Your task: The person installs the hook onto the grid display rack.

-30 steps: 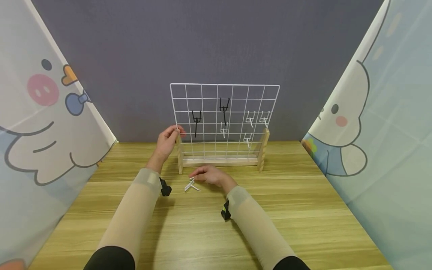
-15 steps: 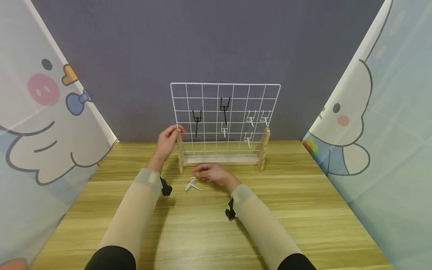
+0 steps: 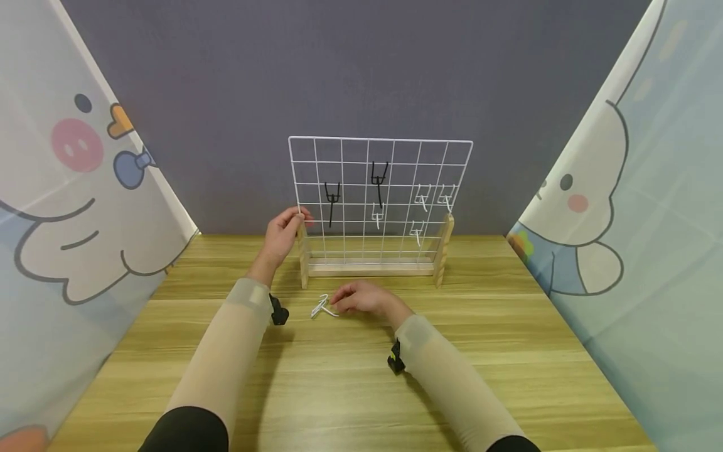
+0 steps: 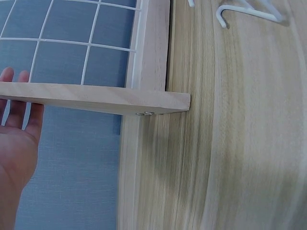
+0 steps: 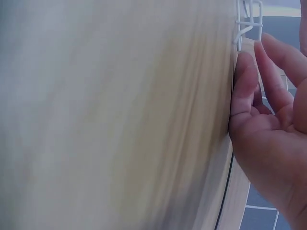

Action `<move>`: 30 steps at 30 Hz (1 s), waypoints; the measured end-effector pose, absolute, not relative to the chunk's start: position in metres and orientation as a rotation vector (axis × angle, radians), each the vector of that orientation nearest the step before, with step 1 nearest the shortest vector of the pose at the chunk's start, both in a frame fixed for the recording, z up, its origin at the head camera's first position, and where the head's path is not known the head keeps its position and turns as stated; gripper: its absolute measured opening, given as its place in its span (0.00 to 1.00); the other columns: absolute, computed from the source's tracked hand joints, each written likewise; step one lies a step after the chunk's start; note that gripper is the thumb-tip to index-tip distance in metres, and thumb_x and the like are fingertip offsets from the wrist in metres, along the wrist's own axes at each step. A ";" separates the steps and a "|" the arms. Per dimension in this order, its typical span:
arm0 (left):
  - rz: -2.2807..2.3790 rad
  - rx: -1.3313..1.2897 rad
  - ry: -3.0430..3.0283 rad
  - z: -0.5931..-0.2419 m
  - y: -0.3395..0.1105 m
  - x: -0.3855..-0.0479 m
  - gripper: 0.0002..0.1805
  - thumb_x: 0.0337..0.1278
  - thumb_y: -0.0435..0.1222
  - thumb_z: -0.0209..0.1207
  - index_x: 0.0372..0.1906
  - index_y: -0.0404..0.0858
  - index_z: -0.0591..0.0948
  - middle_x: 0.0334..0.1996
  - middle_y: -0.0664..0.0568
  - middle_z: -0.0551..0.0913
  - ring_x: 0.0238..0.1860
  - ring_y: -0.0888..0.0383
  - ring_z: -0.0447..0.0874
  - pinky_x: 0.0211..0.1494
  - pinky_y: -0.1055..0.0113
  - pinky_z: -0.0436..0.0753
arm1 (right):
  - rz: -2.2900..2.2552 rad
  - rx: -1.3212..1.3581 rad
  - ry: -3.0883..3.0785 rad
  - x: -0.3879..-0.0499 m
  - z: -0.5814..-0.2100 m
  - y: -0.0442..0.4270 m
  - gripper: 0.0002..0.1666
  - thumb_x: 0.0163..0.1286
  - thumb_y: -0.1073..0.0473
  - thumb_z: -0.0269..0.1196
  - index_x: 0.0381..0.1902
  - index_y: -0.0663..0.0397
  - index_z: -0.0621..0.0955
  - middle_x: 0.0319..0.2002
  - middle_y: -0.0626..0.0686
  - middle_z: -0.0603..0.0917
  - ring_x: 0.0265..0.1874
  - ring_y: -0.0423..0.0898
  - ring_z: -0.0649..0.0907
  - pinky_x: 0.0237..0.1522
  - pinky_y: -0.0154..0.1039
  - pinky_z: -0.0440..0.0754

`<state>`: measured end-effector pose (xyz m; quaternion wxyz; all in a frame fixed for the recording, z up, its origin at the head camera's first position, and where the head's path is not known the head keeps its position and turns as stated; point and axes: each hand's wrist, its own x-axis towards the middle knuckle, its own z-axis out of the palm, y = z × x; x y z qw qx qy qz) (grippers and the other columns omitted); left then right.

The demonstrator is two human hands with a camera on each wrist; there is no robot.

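Note:
A white wire grid [image 3: 354, 221] stands upright in a wooden base [image 3: 369, 270]. My left hand [image 3: 280, 235] grips the left wooden post [image 3: 303, 260], thumb in front and fingers reaching behind; the left wrist view shows those fingers [image 4: 33, 120] past the post's edge. On the table in front lies a loose white metal hook [image 3: 323, 306]. Just right of it is my right hand [image 3: 364, 298], fingers loosely bent and nothing held between them. In the right wrist view, the fingertips come very close to the hook [image 5: 249, 23]; whether they touch is unclear.
Two black hooks [image 3: 332, 198] hang on the grid's left and middle. Several white hooks [image 3: 422, 198] hang on its middle and right. The wood-grain table [image 3: 339, 389] runs back to a dark grey wall [image 3: 361, 69]. Printed cartoon curtains [image 3: 85, 207] line both sides.
My right hand has shifted right and slightly toward me, from the loose hook's far end to its right side. The hook stays about where it was. My left hand keeps its grip.

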<state>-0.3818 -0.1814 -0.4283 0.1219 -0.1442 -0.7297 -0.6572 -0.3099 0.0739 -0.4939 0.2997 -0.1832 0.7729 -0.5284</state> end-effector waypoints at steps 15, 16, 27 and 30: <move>-1.929 -0.415 -2.135 -0.424 -0.181 -0.376 0.15 0.89 0.44 0.52 0.57 0.39 0.84 0.52 0.49 0.89 0.55 0.58 0.92 0.67 0.57 0.81 | -1.192 -0.604 2.334 -0.298 -0.488 0.058 0.11 0.74 0.55 0.74 0.50 0.52 0.93 0.51 0.49 0.93 0.38 0.36 0.82 0.42 0.31 0.80; -1.928 -0.414 -2.135 -0.424 -0.181 -0.376 0.15 0.89 0.44 0.52 0.57 0.40 0.84 0.52 0.51 0.90 0.57 0.55 0.92 0.66 0.58 0.82 | -1.174 -0.605 2.350 -0.298 -0.488 0.057 0.11 0.74 0.55 0.74 0.50 0.52 0.93 0.51 0.49 0.93 0.38 0.36 0.81 0.42 0.30 0.80; -1.934 -0.425 -2.099 -0.425 -0.179 -0.377 0.20 0.89 0.40 0.52 0.61 0.26 0.81 0.46 0.59 0.89 0.56 0.50 0.93 0.60 0.70 0.83 | -1.142 -0.552 2.423 -0.296 -0.489 0.053 0.08 0.72 0.54 0.76 0.46 0.48 0.94 0.48 0.46 0.93 0.41 0.37 0.78 0.45 0.32 0.75; -1.928 -0.424 -2.099 -0.424 -0.179 -0.377 0.18 0.89 0.40 0.52 0.59 0.29 0.82 0.49 0.53 0.90 0.57 0.48 0.93 0.60 0.70 0.83 | -1.153 -0.526 2.422 -0.296 -0.488 0.052 0.07 0.73 0.54 0.76 0.45 0.49 0.94 0.48 0.47 0.92 0.40 0.38 0.78 0.44 0.33 0.75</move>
